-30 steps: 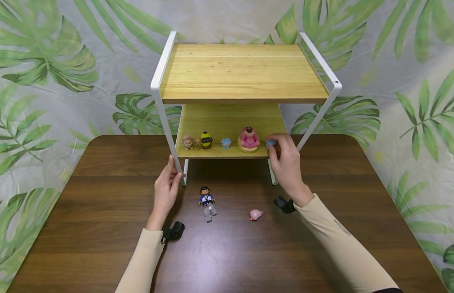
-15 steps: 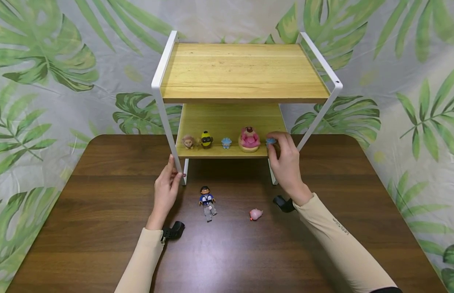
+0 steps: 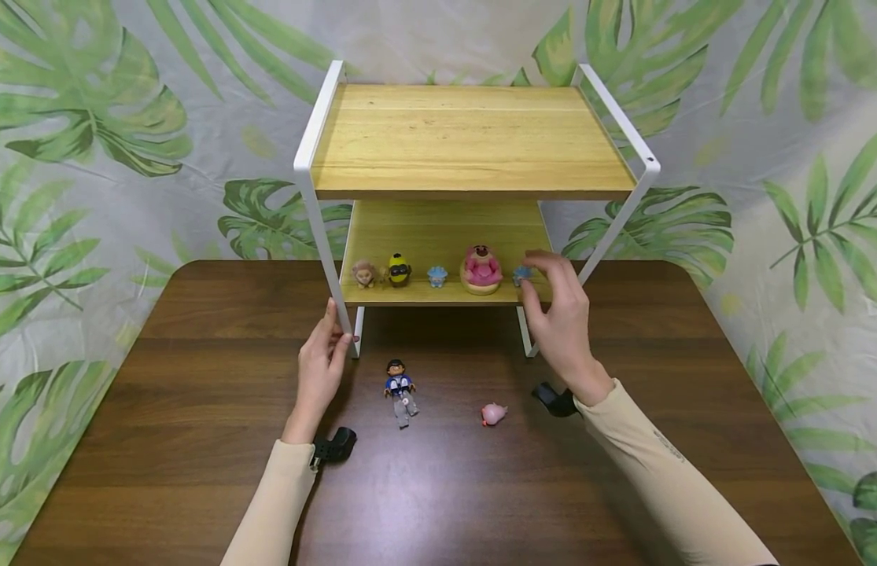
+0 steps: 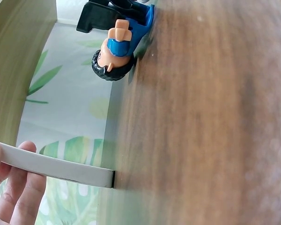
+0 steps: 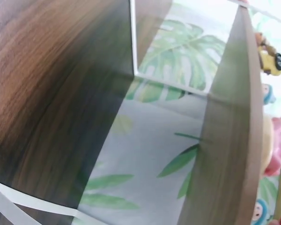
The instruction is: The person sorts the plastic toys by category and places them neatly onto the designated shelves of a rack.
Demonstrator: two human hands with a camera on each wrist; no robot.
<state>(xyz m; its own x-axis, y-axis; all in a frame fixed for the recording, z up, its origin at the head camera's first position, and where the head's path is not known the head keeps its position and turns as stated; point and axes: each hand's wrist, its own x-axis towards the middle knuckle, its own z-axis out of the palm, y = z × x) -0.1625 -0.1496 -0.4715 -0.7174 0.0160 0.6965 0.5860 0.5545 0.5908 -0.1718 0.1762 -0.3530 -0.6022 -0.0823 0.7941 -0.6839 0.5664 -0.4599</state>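
Observation:
A small blue figurine (image 3: 521, 275) stands at the right end of the lower shelf (image 3: 445, 228). My right hand (image 3: 560, 318) is just right of it, thumb and fingers parted and holding nothing. Left of it stand a pink bear figure (image 3: 482, 271) and another blue figurine (image 3: 436, 276). Further left come a yellow-and-black figure (image 3: 399, 270) and a brown-haired figure (image 3: 363, 273). My left hand (image 3: 321, 365) grips the rack's white front leg (image 4: 61, 169), thumb on one side and fingers on the other.
On the brown table (image 3: 197, 377) lie a toy man (image 3: 399, 393) in a blue jacket and a small pink toy (image 3: 493, 414). The rack's upper board (image 3: 459, 141) overhangs the lower shelf. Its white right side frame (image 3: 615, 224) rises beside my right hand.
My right hand has let go of the blue figurine and drawn slightly right, its fingers spreading. The figurine stays on the shelf. My left hand has not moved.

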